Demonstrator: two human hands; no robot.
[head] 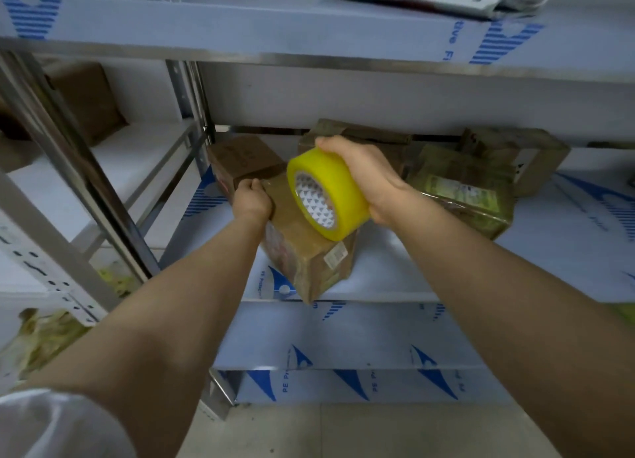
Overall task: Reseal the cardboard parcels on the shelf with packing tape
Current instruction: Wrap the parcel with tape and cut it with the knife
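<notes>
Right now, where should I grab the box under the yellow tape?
Probably the near end of the box, coming from the front of the shelf. It lies slanted with a corner pointing out, so both sides there are open. The left hand holds the far end, and the tape roll in the right hand covers the top.

I get one view only, from the head. It looks forward and down into the middle shelf [395, 268], close in, with the upper shelf [240, 21] along the top edge and the floor [378, 430] at the bottom. The wide lens bends straight edges.
</notes>
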